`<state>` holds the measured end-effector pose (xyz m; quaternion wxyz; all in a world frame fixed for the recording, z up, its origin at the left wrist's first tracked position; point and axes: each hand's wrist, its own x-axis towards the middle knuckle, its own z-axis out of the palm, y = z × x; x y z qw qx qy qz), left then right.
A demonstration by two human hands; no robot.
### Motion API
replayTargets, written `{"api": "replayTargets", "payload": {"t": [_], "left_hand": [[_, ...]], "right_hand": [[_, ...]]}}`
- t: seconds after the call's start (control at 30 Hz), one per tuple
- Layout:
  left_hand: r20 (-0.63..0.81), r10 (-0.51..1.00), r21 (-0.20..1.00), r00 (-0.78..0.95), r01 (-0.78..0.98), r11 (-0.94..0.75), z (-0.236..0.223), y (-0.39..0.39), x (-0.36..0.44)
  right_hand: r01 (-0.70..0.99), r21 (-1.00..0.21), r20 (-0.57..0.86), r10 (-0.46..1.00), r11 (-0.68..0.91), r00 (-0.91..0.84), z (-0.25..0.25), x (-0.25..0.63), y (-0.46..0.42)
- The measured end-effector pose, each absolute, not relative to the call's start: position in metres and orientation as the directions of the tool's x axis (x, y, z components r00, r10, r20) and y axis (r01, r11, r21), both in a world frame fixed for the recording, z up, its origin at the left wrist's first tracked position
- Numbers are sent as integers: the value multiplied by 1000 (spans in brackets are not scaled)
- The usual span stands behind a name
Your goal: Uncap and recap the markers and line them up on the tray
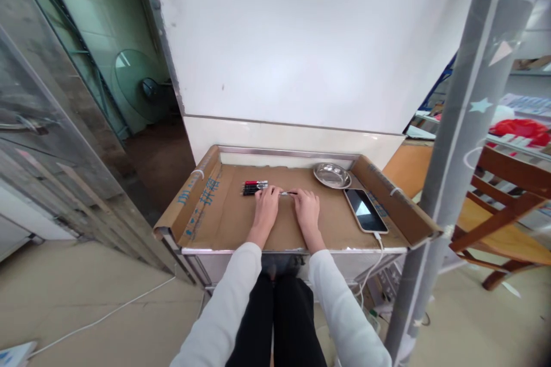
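Note:
Between my hands, just above or on the cardboard, lies a slim pen with a pale middle and a dark end. My left hand pinches its left part, with the fingers curled. The fingers of my right hand are closed on its dark right end. Left of my left hand, several pens lie side by side: a red pen at the back and black pens in front. My left fingertips are close to the pens' right ends; whether they touch is unclear. The fingers hide parts of the held pen.
Cardboard lines the table, with raised sides left and right. A round metal dish stands at the back right. Nearer lies a phone with a white cable. A grey pole and a wooden chair stand to the right.

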<state>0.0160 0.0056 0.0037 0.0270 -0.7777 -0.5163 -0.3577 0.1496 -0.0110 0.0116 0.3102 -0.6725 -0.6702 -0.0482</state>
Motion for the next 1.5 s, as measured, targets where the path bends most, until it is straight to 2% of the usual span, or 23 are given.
{"api": "replayTargets", "payload": {"t": [0.2, 0.37, 0.43, 0.53, 0.63, 0.7, 0.87, 0.97, 1.07, 1.23, 1.3, 1.43, 1.5], "left_hand": [[591, 791, 369, 157, 820, -438, 4, 6, 16], [586, 772, 339, 246, 791, -509, 3, 9, 15], [602, 766, 346, 227, 790, -506, 4, 10, 14], [628, 766, 388, 138, 797, -462, 6, 8, 11], [628, 773, 407, 96, 806, -430, 8, 2, 10], [611, 787, 405, 82, 822, -400, 9, -5, 9], [568, 821, 441, -55, 863, -247, 3, -18, 1], [539, 828, 488, -155, 858, -157, -4, -16, -2], [523, 829, 548, -197, 823, -151, -7, -8, -3], [598, 793, 604, -116, 716, -350, 0, -2, 0], [609, 793, 586, -17, 683, -436, 3, -4, 1], [495, 822, 503, 282, 678, -536, 2, -8, 4], [449, 825, 473, 344, 692, -546, 0, -9, 5]], "right_hand": [[937, -343, 471, 876, 73, 104, 11, 149, -12], [945, -311, 450, 892, 105, 49, 11, 146, -11], [917, -332, 439, 897, 222, -58, 12, 144, -13], [771, -428, 444, 853, 471, -274, 14, 142, -18], [652, -522, 510, 814, 550, -279, 10, 142, -17], [660, -541, 520, 824, 521, -224, 5, 144, -12], [790, -517, 504, 863, 330, -31, -7, 147, 0], [832, -483, 473, 881, 273, -14, -9, 148, 1], [847, -460, 451, 892, 268, -37, -9, 148, 1], [835, -468, 465, 884, 289, -46, -10, 149, 0], [830, -475, 469, 882, 292, -42, -10, 150, 1], [840, -471, 464, 886, 271, -26, -11, 150, 2], [848, -463, 454, 891, 257, -22, -11, 150, 3]]}}
